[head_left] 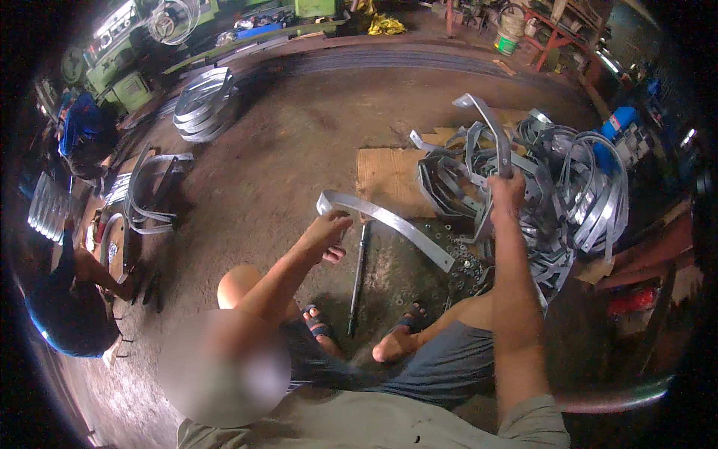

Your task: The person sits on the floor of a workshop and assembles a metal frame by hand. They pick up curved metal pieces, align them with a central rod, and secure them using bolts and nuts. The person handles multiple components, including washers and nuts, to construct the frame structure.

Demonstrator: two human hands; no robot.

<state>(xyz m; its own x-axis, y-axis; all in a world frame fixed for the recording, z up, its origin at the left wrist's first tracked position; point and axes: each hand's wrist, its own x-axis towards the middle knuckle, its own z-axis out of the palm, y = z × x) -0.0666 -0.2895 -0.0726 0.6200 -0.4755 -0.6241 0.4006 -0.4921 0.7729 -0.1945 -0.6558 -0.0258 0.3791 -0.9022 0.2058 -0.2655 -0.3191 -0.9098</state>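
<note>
My right hand point(506, 196) is closed round the lower end of a curved flat metal strap point(490, 127), which rises upright with its bent tip pointing left. At the near end of a second curved strap point(396, 223) is my left hand point(329, 233), its fingers curled about the bent tip and partly hiding it. That strap slopes down to the right, its holed far end over loose nuts and washers point(465, 258). Beside my right hand lies a tangled pile of similar straps point(580, 187). A dark metal rod point(359, 277) is between my feet, below the second strap.
Cardboard point(385, 176) lies on the floor left of the pile. A stack of bent straps point(203, 112) stands farther back. At the left, a co-worker point(71, 299) sits near more curved strips point(138, 194). Green machinery point(131, 90) stands at the back left; a bucket point(507, 41) is at the back right.
</note>
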